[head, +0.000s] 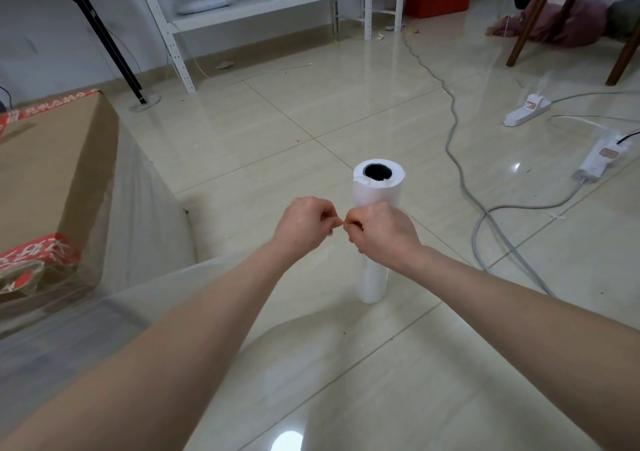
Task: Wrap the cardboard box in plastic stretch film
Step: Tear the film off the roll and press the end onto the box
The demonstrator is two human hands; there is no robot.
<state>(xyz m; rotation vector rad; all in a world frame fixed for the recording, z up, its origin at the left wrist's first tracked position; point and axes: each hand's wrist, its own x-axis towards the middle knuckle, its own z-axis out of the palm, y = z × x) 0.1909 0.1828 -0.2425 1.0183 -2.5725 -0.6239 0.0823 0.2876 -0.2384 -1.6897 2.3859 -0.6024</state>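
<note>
- Head view, biggest thing first: the tiled floor (pixel 311 111) carries everything I can see of the job.
- The cardboard box (pixel 52 173), with red printed tape, sits on the floor at the far left. Its near side looks glazed with film, so I judge wrapping is well begun. I cannot tell how many faces are covered.
- A clear sheet of stretch film (pixel 145 215) runs from the box's near corner down and across towards the forearms, slack and creased.
- The film roll (pixel 377 191) stands upright on the floor just beyond the right hand, well apart from the box.
- Both arms reach straight forward, and the left hand (pixel 304 224) and right hand (pixel 384 232) meet in front of the roll. Each grip is pinched tight, thumb against forefinger, on the same thin bit. I read that as the film's edge, though it is nearly invisible there.
- Left to do, by my reckoning: part the film from the roll and smooth the tail onto the box.
</note>
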